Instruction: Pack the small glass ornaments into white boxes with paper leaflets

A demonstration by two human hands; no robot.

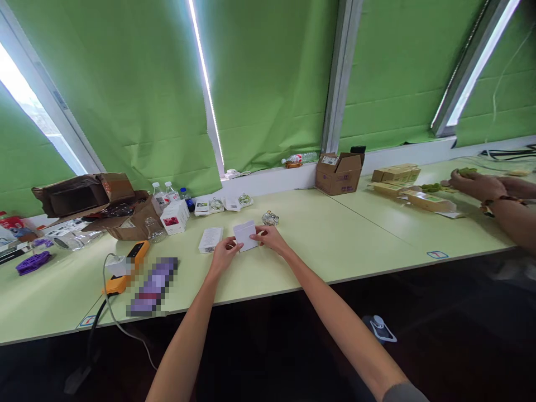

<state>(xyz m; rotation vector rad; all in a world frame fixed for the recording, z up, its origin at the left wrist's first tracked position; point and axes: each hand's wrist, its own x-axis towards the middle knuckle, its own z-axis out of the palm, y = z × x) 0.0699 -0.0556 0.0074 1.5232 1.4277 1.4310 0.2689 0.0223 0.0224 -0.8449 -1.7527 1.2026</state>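
Both hands are meeting at mid-surface over a small white carton (245, 235); whether it is flat-folded or already boxed is too small to tell. Left hand (224, 254) is pinching the near-left corner, fingers narrow and closed on the edge. Right hand (270, 237) is gripping the right side, fingers curled tight round it, thumb side hidden. The two-sided hold is likely keeping the light piece from sliding or twisting, and the carton is sitting low, touching or just above the surface (318, 245), probably so the surface is taking the weight while the fingers are working the edges. Both forearms are reaching straight out from the near edge, so the work is sitting centred in front of the person. A white barcode box (210, 239) is lying flat just left of the left hand, near and within easy reach. A round glass ornament (270, 218) is standing just behind the right hand, apart from it. Further left, an orange handheld device (133, 258) with a cable is lying near the front edge, with a white-and-red box (175, 216) and water bottles (161, 194) pushed back toward the blinds, seemingly parked out of the working area. An open cardboard box (339, 172) is standing at the back right. At far right a co-worker's hands (475, 183) are handling green items beside tan boxes (396, 174), well apart from the carton.
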